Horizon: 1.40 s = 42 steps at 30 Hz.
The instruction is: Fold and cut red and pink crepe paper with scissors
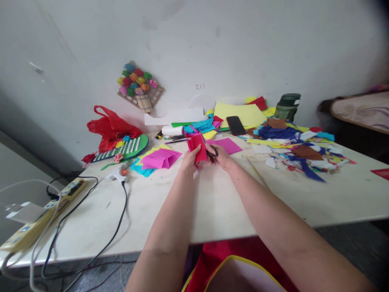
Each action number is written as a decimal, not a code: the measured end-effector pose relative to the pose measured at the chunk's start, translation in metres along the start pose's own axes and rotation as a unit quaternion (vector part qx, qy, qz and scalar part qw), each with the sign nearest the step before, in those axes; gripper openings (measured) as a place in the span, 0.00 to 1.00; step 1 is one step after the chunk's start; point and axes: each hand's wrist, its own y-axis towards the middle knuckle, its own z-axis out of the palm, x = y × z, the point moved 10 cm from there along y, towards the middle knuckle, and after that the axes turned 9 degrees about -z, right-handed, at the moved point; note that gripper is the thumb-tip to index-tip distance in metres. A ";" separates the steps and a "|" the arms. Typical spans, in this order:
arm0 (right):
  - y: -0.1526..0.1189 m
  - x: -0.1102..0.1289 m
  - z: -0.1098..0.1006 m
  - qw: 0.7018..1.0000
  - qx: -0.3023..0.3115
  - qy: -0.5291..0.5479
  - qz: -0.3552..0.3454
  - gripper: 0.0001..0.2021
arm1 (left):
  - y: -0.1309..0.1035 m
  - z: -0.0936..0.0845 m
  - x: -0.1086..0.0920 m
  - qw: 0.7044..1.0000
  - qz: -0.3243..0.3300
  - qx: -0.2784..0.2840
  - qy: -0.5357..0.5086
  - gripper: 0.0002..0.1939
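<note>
Bright-red rectangular paper [199, 148], flat and straight-edged, is shown in the head view above the middle of a smooth white table [142, 215], grasped between the thumb and fingers of the left hand [191, 157]. Black-looped scissors [214, 151] are grasped by the right hand [224, 158] just beside the paper; whether the blades are touching it cannot be told. Near the right hand, a flat magenta paper sheet [228, 146] is laid. To the left, creased magenta sheets [159, 158] are fanned over yellow and blue ones. To the right, irregular blue, brown, yellow and white scraps [306, 152] are heaped, with a thin, straight, tan stick [257, 172] laid nearby. Farther back, a glossy black rectangular phone [236, 125], a crumpled red plastic bag [113, 126] and a cylindrical green bottle [287, 108] are seen.
</note>
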 end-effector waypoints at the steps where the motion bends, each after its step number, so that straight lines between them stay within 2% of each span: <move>1: 0.000 0.000 0.000 1.000 0.000 -0.002 0.001 0.22 | 0.000 0.000 0.000 1.000 0.000 0.000 -0.001 0.09; 23: 0.002 0.001 -0.001 1.000 0.012 0.000 -0.012 0.20 | 0.002 -0.002 0.003 1.000 -0.016 -0.012 0.018 0.10; 42: 0.001 0.003 -0.003 1.000 -0.014 0.014 0.008 0.20 | 0.005 -0.005 0.005 0.999 -0.017 -0.014 0.027 0.10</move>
